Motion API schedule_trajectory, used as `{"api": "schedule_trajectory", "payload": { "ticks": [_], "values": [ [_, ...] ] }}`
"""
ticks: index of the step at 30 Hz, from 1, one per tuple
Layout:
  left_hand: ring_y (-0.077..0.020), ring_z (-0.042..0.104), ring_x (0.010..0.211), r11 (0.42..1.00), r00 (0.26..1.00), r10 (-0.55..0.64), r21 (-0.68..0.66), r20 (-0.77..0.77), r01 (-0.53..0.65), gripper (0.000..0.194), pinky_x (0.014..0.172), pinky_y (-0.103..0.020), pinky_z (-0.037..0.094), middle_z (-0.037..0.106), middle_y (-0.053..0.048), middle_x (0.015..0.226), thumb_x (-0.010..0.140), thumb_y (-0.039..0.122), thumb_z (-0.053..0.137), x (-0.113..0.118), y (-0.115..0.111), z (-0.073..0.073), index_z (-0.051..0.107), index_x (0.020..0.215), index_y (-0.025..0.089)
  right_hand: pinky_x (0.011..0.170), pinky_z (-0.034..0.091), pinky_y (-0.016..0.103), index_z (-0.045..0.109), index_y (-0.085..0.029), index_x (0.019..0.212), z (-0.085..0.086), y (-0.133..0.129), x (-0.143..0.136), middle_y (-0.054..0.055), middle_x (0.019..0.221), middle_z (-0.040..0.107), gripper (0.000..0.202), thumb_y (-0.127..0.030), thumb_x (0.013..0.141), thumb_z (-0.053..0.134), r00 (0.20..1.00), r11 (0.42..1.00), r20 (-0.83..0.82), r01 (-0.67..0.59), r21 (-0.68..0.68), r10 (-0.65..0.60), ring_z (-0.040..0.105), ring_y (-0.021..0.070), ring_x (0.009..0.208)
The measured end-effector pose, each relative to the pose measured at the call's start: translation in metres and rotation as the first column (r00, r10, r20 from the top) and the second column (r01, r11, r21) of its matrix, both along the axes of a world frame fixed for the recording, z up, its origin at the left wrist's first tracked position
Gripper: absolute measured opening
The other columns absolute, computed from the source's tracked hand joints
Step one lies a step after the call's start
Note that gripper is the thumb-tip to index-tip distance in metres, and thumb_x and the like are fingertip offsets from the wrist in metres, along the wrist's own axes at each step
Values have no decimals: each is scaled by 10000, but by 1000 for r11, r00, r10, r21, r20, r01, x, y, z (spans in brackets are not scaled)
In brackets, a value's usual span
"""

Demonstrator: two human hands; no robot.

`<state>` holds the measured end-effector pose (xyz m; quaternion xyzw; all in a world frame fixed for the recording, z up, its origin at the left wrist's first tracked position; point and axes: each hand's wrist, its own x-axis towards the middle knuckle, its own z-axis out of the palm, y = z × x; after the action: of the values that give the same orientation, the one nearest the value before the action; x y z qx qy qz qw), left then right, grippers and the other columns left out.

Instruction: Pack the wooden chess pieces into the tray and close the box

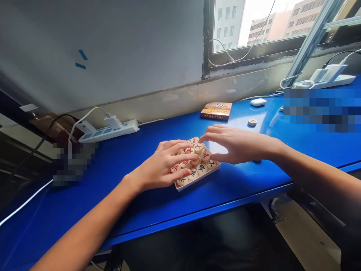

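Observation:
A shallow white box (198,180) on the blue table holds several round wooden Chinese chess pieces (202,168), with red and black characters, some stacked on others. My left hand (166,163) lies over the box's left side, fingers spread across the pieces and hiding some of them. At the box's right side is my right hand (231,145), its fingers stretched and thumb apart, fingertips close to the far pieces and the right rim. Whether those fingertips touch a piece I cannot tell. One loose chess piece (252,122) sits on the table beyond my right hand.
Behind the box, a brown printed carton (216,111) lies near the wall. A small white case (258,102) is to its right. Power strips with plugs and cables stand at the left (113,131) and far right (324,81). The table's front edge (203,210) runs nearby.

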<state>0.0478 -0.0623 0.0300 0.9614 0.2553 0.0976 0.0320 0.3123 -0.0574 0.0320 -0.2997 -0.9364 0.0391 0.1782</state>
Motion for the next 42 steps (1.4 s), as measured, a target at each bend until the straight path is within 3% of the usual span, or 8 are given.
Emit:
{"api": "schedule_trajectory", "payload": {
  "ticks": [6,10,13,22,26,29,37,42],
  "values": [
    [-283,385,1282,999,1000,-9,-46,-10,9,370,1062,-448,262,472,-54,1400,943,411,487,-1,1,1,568,1289,307,809,475,393,575,-210,1201,11,6,27,105,1101,619,488,-487,799,577,983,978,89,172,-120,-162,588,274,995],
    [-285,405,1261,998,1000,-13,-54,-12,13,367,1041,-444,276,492,-64,1375,946,416,479,-2,2,2,573,1282,302,645,492,357,587,-211,1169,19,17,66,91,987,661,555,-548,727,607,884,819,305,451,-354,-355,636,254,805],
    [-283,408,1262,998,1000,-21,-59,-22,20,374,1038,-447,269,487,-72,1378,953,415,461,-2,3,2,562,1293,297,615,477,328,602,-211,1107,13,24,74,73,913,666,461,-468,725,615,859,771,375,491,-405,-349,628,229,752],
    [-267,407,1265,998,1000,0,-68,-24,-2,384,1049,-434,258,493,-73,1378,965,424,420,-1,4,0,530,1299,271,611,437,256,611,-171,865,7,8,28,45,823,629,110,-189,771,556,993,978,3,120,-170,-121,560,142,697],
    [-250,420,1252,995,1000,14,-100,11,-13,397,1044,-414,277,515,-78,1354,979,413,381,0,4,-1,460,1325,235,739,473,265,619,-177,918,6,-17,2,63,933,633,103,-208,846,552,974,992,-198,-123,-37,114,586,146,821],
    [-249,445,1222,995,998,29,-93,51,-24,407,1030,-407,300,533,-88,1320,976,420,388,1,3,1,441,1324,217,870,472,308,609,-195,1084,4,-24,-8,86,1086,612,231,-257,867,565,964,979,-174,-202,15,202,569,182,1011],
    [-259,429,1243,992,992,-92,-82,84,99,282,1072,-421,291,529,-76,1324,875,297,567,6,-13,11,603,1147,231,862,481,444,574,-226,1198,-2,-11,58,114,1143,579,440,-482,841,567,948,952,-88,305,-14,-305,563,280,1032],
    [-236,481,1154,987,991,-79,-131,109,93,162,1036,-394,334,598,-63,1178,830,197,573,6,-11,10,636,979,212,845,493,420,579,-235,1143,-31,-49,82,125,1120,558,354,-450,864,543,930,919,-36,353,-175,-365,558,270,1015]
  ]
}}
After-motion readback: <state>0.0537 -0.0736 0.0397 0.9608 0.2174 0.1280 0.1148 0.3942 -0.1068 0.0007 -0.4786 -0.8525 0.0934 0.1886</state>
